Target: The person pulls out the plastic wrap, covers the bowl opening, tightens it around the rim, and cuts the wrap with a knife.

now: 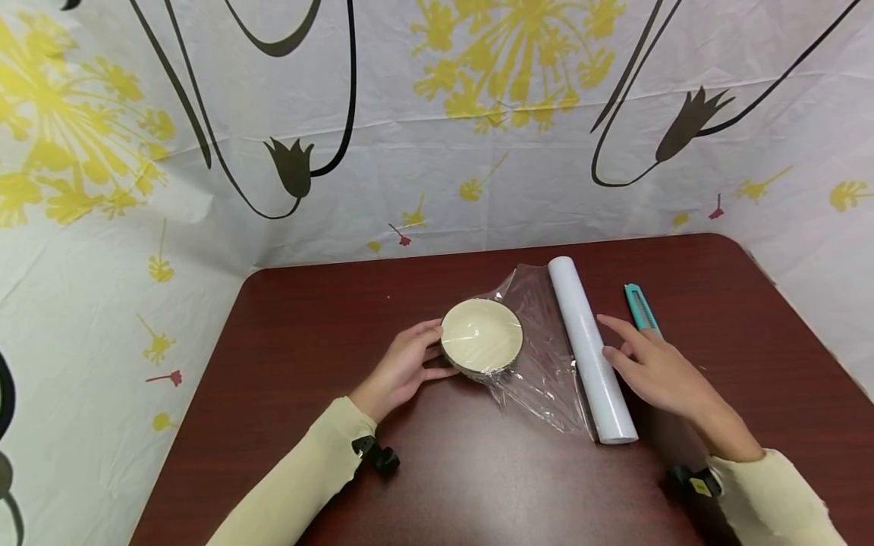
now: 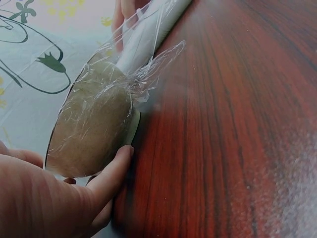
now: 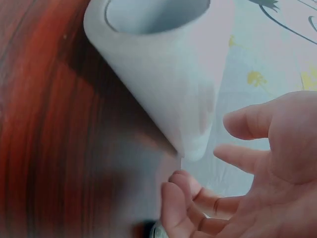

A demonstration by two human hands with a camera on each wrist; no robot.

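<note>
A cream-coloured bowl [image 1: 482,335] with a darker outside stands on the table, plastic wrap [image 1: 546,379] stretched over its mouth. My left hand [image 1: 407,362] grips the bowl's left side, thumb near the rim and fingers along the lower wall. From the bowl the wrap runs right to a white roll of plastic wrap [image 1: 591,353], lying lengthwise away from me. My right hand [image 1: 658,371] is just right of the roll, thumb and index finger reaching toward it and other fingers bent loosely. A teal utility knife [image 1: 640,307] lies beyond this hand, its near end hidden behind the fingers.
The dark red-brown wooden table [image 1: 328,326] has rounded far corners. White cloth [image 1: 478,174] with yellow and grey flower prints hangs behind it and at both sides. Loose, crumpled wrap [image 2: 158,67] sticks out beside the bowl in the left wrist view.
</note>
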